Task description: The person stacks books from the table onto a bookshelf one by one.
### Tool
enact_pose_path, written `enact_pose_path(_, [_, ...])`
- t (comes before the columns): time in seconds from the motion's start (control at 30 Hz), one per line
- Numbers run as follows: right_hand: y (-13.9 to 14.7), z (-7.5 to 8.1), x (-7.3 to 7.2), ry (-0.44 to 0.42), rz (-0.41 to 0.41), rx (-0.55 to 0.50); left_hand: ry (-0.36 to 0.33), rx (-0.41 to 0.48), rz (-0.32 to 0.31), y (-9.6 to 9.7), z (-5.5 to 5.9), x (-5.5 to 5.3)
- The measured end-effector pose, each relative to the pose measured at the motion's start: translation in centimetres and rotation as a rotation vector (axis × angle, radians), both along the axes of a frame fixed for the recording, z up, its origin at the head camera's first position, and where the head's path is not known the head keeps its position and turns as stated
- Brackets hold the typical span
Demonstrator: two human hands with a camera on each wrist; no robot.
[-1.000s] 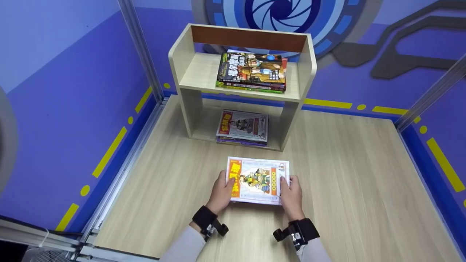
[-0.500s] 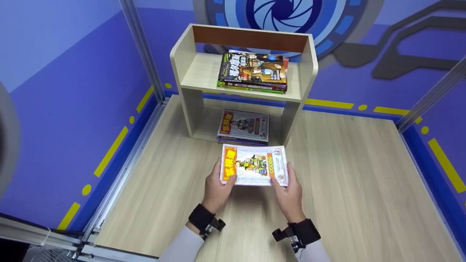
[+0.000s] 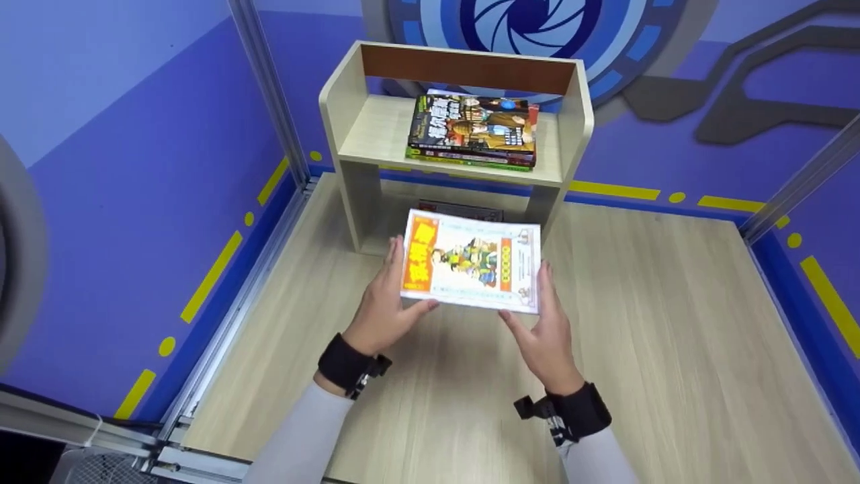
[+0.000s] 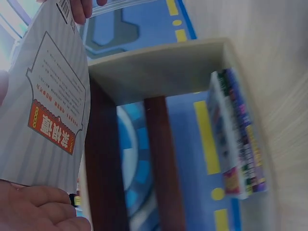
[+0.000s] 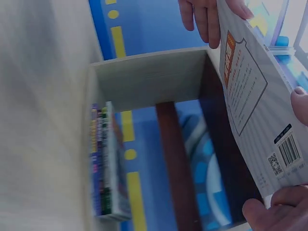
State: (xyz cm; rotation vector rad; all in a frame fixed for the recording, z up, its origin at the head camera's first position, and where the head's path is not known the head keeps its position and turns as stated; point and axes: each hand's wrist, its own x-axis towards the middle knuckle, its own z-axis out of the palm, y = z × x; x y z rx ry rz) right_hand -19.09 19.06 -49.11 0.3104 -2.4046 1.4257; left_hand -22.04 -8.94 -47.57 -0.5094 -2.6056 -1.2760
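A children's picture book (image 3: 470,262) with a white and orange cover is held level above the table, in front of a small bookshelf (image 3: 346,107). My left hand (image 3: 383,312) holds its left side, thumb near the front edge and fingers along the side. My right hand (image 3: 547,336) holds the opposite side the same way. Both wrist views show the book's striped back cover, with fingers (image 4: 43,207) under its edge and a barcode (image 5: 289,148) near one corner. On the lower shelf, a pile of books (image 3: 463,210) is mostly hidden behind the held book.
Another pile of books (image 3: 474,124), a dark comic-style cover on top, lies on the upper shelf. The bookshelf stands on a wooden table (image 3: 645,349) close to the blue back wall (image 3: 645,154). A metal frame post (image 3: 269,87) rises at the left corner.
Both hands have raised the book and carried it forward to the bookshelf, so it now covers much of the lower pile. The thumbs have slid to its front edge.
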Motion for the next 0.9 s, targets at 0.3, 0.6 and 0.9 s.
enact_pose_path(0.3, [0.4, 6.4, -3.4, 0.12, -0.045, -0.053, 0.138, -0.05, -0.031, 0.2, 4.4, -3.3])
enact_pose_path(0.6, [-0.6, 10.0, -7.7, 0.149, -0.053, -0.095, 0.119, -0.016, -0.038, -0.4, 8.7, -8.4])
enact_pose_path(0.9, [-4.7, 11.5, -13.4, 0.025, -0.088, -0.097, 0.049, -0.046, 0.042, -3.4, 10.9, -14.3])
